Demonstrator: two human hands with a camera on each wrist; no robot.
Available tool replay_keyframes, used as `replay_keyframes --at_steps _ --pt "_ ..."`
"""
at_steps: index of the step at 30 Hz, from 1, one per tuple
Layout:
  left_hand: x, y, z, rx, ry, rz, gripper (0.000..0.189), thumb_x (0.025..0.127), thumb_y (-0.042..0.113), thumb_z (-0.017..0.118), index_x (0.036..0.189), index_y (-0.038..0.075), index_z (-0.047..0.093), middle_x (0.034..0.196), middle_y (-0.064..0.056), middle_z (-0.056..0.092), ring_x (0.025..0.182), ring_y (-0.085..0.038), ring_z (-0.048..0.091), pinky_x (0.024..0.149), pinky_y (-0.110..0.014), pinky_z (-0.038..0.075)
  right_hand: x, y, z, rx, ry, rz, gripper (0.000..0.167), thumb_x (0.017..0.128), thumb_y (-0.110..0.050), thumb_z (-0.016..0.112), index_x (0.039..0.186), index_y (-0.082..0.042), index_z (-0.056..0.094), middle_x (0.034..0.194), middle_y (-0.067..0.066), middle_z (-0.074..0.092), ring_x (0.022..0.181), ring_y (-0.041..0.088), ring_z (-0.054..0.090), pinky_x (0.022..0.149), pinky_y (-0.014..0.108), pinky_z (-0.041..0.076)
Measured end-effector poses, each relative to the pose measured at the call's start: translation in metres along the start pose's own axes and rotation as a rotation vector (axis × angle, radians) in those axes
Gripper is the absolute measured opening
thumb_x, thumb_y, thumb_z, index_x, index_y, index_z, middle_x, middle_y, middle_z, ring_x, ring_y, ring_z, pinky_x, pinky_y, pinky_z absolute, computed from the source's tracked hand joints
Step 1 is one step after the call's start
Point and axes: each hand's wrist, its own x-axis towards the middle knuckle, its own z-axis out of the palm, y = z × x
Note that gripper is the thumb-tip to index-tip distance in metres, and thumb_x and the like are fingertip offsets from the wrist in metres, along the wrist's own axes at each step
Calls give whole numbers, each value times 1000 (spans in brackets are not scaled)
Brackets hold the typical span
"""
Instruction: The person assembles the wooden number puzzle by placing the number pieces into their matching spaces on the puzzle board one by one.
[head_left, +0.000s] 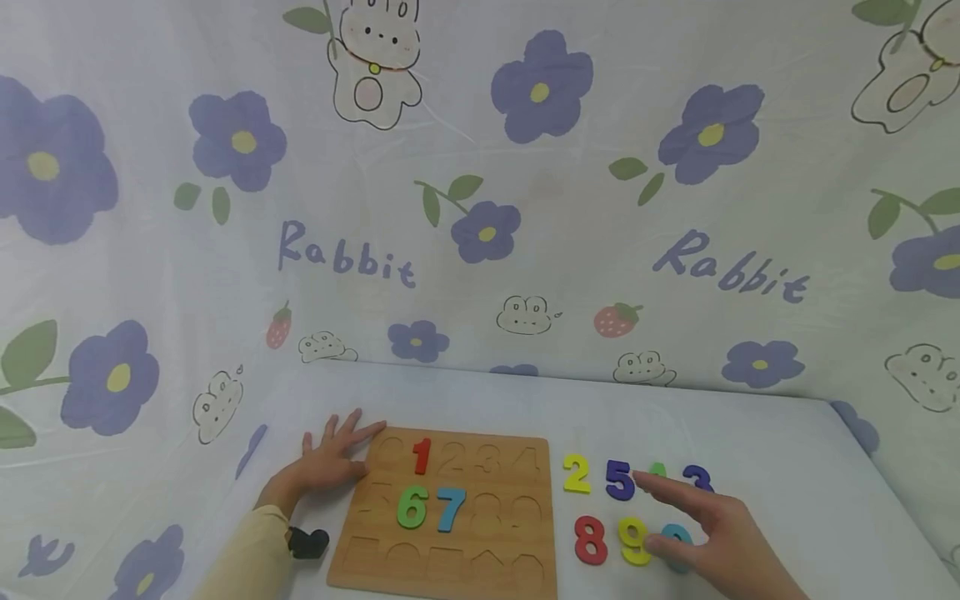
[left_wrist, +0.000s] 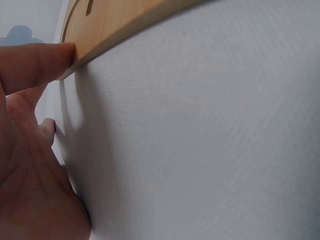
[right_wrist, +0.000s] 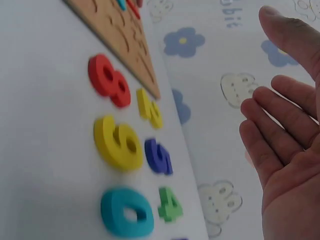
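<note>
A wooden number puzzle board (head_left: 510,517) lies on the table with a red 1 (head_left: 422,457), a green 6 (head_left: 412,507) and a blue 7 (head_left: 451,510) on it. My left hand (head_left: 326,464) spreads its fingers at the board's upper left corner; in the left wrist view its thumb (left_wrist: 40,65) touches the board's edge. Over the loose numbers right of the board hovers my right hand (head_left: 720,525), fingers extended and holding nothing. Beneath or beside it lie a yellow 9 (right_wrist: 117,142), a teal 0 (right_wrist: 112,215), a green 4 (right_wrist: 170,204) and a purple 5 (right_wrist: 158,157).
Nearer the board are a yellow 2 (head_left: 577,473) and a red 8 (head_left: 591,540); a purple 3 (head_left: 698,478) lies at the far right. A small black object (head_left: 309,542) sits by the left wrist. A flower-print cloth (head_left: 570,250) hangs behind the white table.
</note>
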Motion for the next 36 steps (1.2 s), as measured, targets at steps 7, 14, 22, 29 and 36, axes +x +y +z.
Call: replay_keyframes --at_steps 7,14,22,29,36 --pt "-5 8 -4 -13 -16 -7 74 96 25 67 167 32 47 184 -24 7 165 -60 -14 120 -85 -20 -16 29 -27 -135 -40 66 78 93 -48 85 159 -18 58 157 15 64 145 49 59 106 78 52" --pt "-7 16 -7 6 -28 -26 75 97 21 69 168 28 47 184 -23 8 165 -60 -13 121 -85 -19 -23 50 -43 -186 -69 123 81 95 -55 81 163 -20 55 160 14 61 148 51 55 105 79 52" --pt "-5 16 -5 26 -18 -34 75 97 20 71 167 29 48 184 -23 10 165 -60 -10 121 -86 -16 -21 68 -40 -159 -94 152 81 94 -54 83 162 -19 56 163 13 59 150 50 53 108 76 51" --pt "-4 14 -5 27 -17 -33 74 97 20 70 167 28 48 184 -23 9 165 -60 -11 121 -86 -17 -15 84 -22 -90 -122 269 83 88 -57 87 160 -25 59 163 11 60 150 48 53 110 74 51" --pt "-4 12 -5 -1 -24 -33 75 95 20 70 167 28 48 184 -23 8 165 -59 -14 120 -85 -21 -8 95 -7 -106 -111 285 82 82 -46 94 155 -24 64 155 8 67 147 46 57 113 67 52"
